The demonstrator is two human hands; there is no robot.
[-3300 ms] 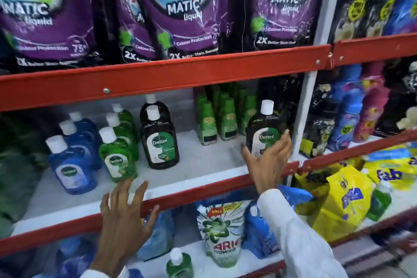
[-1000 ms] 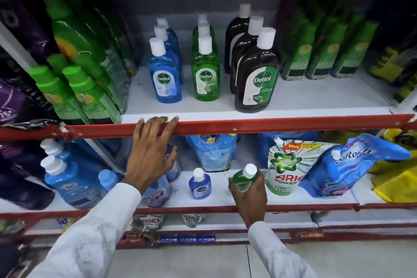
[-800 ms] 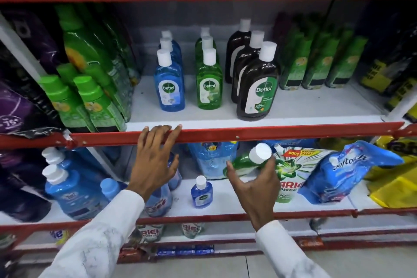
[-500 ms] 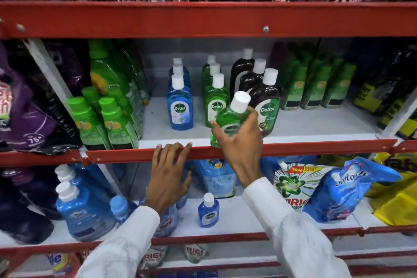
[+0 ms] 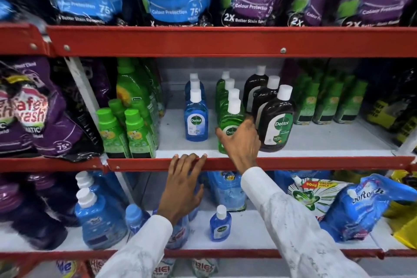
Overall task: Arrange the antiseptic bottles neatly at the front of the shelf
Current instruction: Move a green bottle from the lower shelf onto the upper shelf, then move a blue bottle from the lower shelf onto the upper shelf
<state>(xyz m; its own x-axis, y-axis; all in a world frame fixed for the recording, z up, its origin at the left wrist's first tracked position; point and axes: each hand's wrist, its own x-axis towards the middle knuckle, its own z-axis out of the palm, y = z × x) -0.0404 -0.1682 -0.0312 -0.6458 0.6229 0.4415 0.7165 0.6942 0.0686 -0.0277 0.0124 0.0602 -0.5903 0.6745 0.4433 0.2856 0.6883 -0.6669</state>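
Nearest, the left hand (image 5: 183,184) lies flat, fingers (image 5: 189,160) released and hooked over the red front rail (image 5: 316,163) of the middle shelf (image 5: 327,142); a small blue bottle (image 5: 220,224) stands on the shelf below. Just beyond the rail the right hand (image 5: 242,143) wraps its fingers round the green antiseptic bottle (image 5: 230,124), upright at the shelf's front edge. It heads a green row running back, between the blue bottle (image 5: 195,118) row on its left and the dark brown bottle (image 5: 276,125) row on its right
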